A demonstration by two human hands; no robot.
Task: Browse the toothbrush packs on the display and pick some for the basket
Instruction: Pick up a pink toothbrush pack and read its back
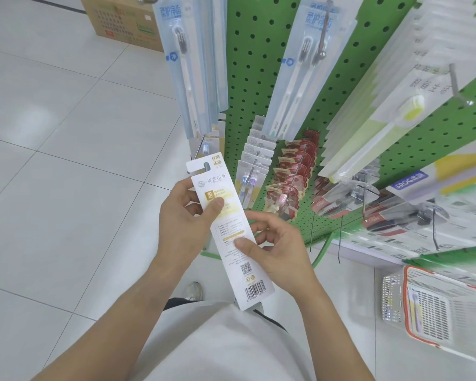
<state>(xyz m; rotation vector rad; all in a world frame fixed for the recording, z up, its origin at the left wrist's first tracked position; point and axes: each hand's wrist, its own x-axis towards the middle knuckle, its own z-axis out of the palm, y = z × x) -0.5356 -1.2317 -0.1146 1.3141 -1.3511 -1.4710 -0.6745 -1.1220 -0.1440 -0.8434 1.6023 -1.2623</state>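
The toothbrush pack [228, 229] is pinched on its long edges by the left hand [186, 213] and the right hand [275, 248]; it is judged light, thin and bendable.

Bare forearms, no sleeves in view, pale grey-white top [220, 350], dark trousers [176, 301], light-coloured shoe [194, 290]

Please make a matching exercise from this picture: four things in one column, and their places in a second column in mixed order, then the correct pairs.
Things:
1. white toothbrush pack
2. basket
3. cardboard box
4. red packs

Places:
A. on the floor, top left
B. held in left hand and right hand
C. hanging on the green pegboard
D. lower right, below the display

Pairs: 1-B, 2-D, 3-A, 4-C
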